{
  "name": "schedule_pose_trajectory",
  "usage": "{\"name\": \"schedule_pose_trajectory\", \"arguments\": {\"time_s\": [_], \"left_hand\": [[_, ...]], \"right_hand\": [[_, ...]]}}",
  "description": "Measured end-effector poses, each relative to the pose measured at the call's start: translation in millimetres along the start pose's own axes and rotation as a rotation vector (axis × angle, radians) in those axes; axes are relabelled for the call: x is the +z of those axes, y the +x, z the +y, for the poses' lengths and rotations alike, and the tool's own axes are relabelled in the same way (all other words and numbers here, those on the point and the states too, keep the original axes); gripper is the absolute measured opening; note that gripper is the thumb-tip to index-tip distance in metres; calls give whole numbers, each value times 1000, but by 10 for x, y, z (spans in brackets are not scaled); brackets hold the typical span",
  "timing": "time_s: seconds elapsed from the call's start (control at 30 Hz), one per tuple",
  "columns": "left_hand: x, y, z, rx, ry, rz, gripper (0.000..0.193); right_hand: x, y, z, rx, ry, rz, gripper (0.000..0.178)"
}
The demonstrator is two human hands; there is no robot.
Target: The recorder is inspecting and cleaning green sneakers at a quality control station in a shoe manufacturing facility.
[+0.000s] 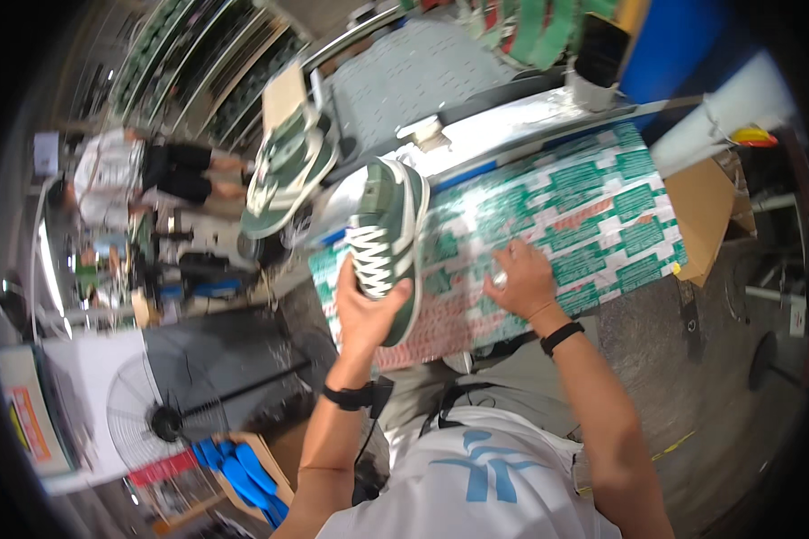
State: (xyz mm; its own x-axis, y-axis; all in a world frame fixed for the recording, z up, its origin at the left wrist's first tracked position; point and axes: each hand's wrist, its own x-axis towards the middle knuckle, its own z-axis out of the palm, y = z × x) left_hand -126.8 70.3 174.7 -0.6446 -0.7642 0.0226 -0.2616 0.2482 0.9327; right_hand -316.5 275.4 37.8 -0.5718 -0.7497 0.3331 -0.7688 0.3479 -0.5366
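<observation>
My left hand (368,305) is wrapped round the front part of a green sneaker (389,242) with white laces and white side stripes. The shoe is held above the table, its toe end toward me. Over the patterned sheet on the table, my right hand (526,280) is curled, thumb and fingers drawn toward each other. A small whitish spot shows between them, too blurred to name. Another green sneaker (288,175) with white trim stands beyond the held shoe to the left; a second one seems to be behind it, partly hidden.
The tabletop is covered with a green, white and red printed sheet (593,225). Beyond it runs a grey perforated conveyor (413,81) with a metal edge. A cardboard box (701,216) stands at the right, a fan (164,422) at the left. Another person (108,180) stands far left.
</observation>
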Motion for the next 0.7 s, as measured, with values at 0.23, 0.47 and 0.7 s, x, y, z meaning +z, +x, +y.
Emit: {"name": "schedule_pose_trajectory", "arguments": {"time_s": [0.23,0.47,0.7], "left_hand": [[408,-1067,-707,-57,545,322,78],[9,-793,-1309,-138,25,91,56],[219,-618,-1153,-31,174,109,17]], "right_hand": [[83,-50,-26,-97,-74,71,37],[223,-148,154,-177,-131,137,40],[222,-70,309,-98,-230,-131,43]]}}
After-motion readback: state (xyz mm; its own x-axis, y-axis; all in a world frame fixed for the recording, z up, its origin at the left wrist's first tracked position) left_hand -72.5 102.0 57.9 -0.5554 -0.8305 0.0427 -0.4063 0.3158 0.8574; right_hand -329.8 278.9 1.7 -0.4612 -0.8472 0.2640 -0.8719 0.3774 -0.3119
